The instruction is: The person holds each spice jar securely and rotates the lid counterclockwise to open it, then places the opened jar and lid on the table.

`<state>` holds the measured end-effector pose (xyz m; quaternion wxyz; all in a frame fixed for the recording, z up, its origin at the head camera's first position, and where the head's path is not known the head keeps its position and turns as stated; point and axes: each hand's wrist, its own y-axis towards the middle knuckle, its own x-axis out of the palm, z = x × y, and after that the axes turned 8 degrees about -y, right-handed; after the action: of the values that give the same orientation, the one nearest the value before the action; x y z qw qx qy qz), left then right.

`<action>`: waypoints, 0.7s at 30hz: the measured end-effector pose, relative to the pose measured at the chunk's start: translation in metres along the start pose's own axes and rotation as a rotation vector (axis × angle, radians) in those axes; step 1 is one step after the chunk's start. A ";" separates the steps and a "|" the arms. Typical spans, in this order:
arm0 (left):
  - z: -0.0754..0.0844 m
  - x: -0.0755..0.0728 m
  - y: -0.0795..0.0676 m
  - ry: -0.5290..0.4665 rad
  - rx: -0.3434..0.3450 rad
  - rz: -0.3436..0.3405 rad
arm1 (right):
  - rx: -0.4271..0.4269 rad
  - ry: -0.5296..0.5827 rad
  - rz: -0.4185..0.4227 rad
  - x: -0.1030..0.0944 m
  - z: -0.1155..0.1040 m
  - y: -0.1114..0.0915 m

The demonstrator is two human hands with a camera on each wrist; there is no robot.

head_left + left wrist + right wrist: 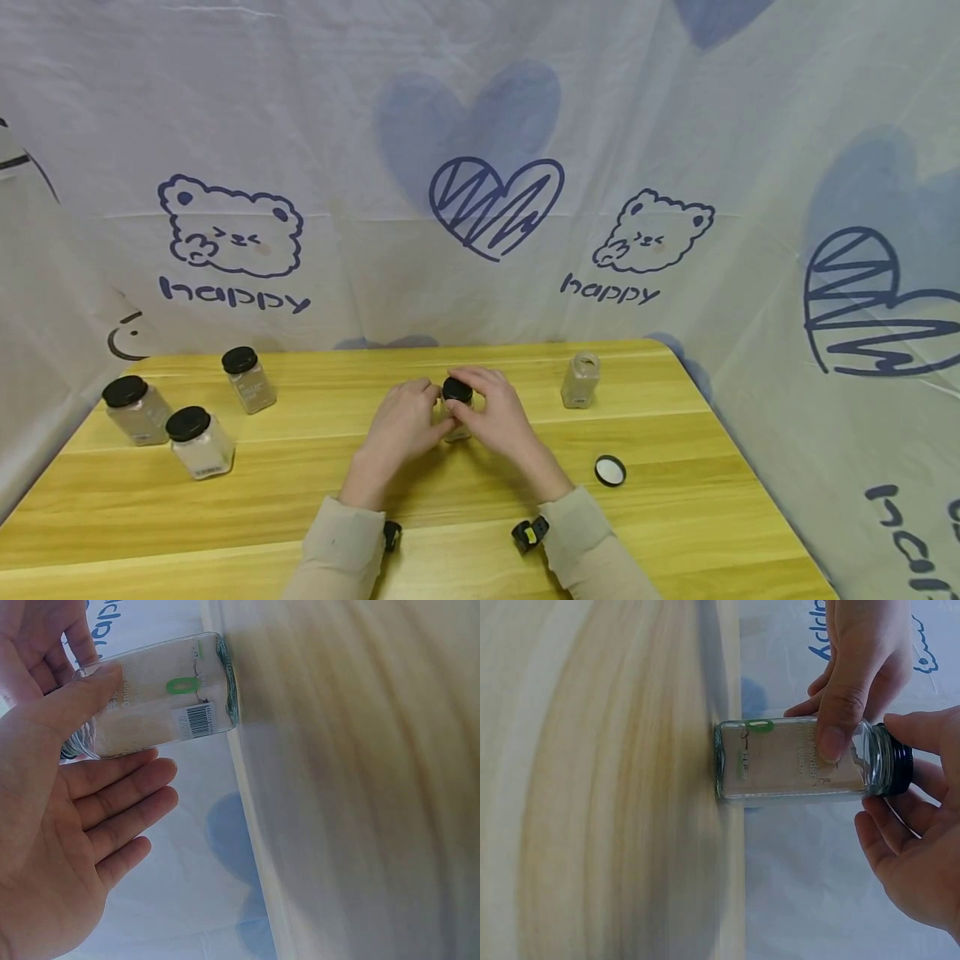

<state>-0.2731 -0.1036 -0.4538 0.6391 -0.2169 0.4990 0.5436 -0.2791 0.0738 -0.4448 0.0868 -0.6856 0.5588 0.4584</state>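
Note:
A square glass jar (780, 765) of pale brown powder stands upright on the table, with a green mark and a barcode label on its sides. My left hand (400, 423) holds the jar's body, thumb on the near face; its other fingers extend past the far side in the left wrist view. On the jar's black lid (457, 390), my right hand (497, 414) has its thumb and fingers round the rim. The lid sits on the jar's neck. To the right stands a lidless jar (579, 385) with powder in it, and nearer lies a black lid (611, 472), white inside up.
Three black-lidded jars stand at the left: one at the far left (138, 414), a paler one (202, 450) nearer me, and a narrower one (251, 385) farther back. The wooden table (300, 525) ends at a printed cloth (360, 167) behind and to the right.

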 end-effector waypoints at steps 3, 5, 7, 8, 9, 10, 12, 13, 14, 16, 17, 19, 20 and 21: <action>0.001 0.001 -0.001 -0.002 0.002 -0.001 | -0.004 0.006 0.006 0.000 0.001 -0.001; 0.002 0.001 -0.001 0.000 0.007 0.000 | -0.008 0.006 0.011 0.000 0.002 -0.002; 0.002 0.002 -0.002 -0.002 0.012 0.005 | -0.008 0.010 0.015 0.000 0.002 -0.003; 0.003 0.002 -0.002 -0.002 0.015 0.008 | -0.008 0.011 0.018 -0.001 0.003 -0.003; 0.003 0.002 -0.003 -0.002 0.017 0.012 | -0.009 0.012 0.022 -0.001 0.003 -0.004; 0.004 0.002 -0.003 -0.001 0.019 0.013 | -0.010 0.011 0.026 -0.001 0.003 -0.004; 0.004 0.002 -0.004 0.002 0.022 0.014 | -0.009 0.024 0.041 -0.001 0.004 -0.005; 0.005 0.002 -0.004 0.005 0.023 0.010 | -0.012 0.033 0.050 -0.002 0.004 -0.005; 0.005 0.002 -0.004 0.011 0.023 0.007 | -0.013 0.043 0.062 -0.002 0.004 -0.005; 0.005 0.001 -0.004 0.019 0.021 -0.002 | -0.012 0.065 0.084 -0.003 0.004 -0.005; 0.005 0.001 -0.003 0.023 0.020 -0.006 | -0.016 0.075 0.099 -0.004 0.004 -0.005; 0.006 -0.001 -0.001 0.025 0.010 -0.021 | -0.020 0.090 0.129 -0.006 0.004 -0.004; 0.006 -0.002 0.000 0.024 0.004 -0.028 | -0.017 0.098 0.144 -0.007 0.005 -0.003; 0.006 -0.002 0.001 0.020 -0.001 -0.035 | -0.012 0.107 0.158 -0.008 0.005 -0.003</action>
<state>-0.2713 -0.0996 -0.4490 0.6433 -0.2316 0.5012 0.5304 -0.2790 0.0832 -0.4433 0.0165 -0.6634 0.6123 0.4298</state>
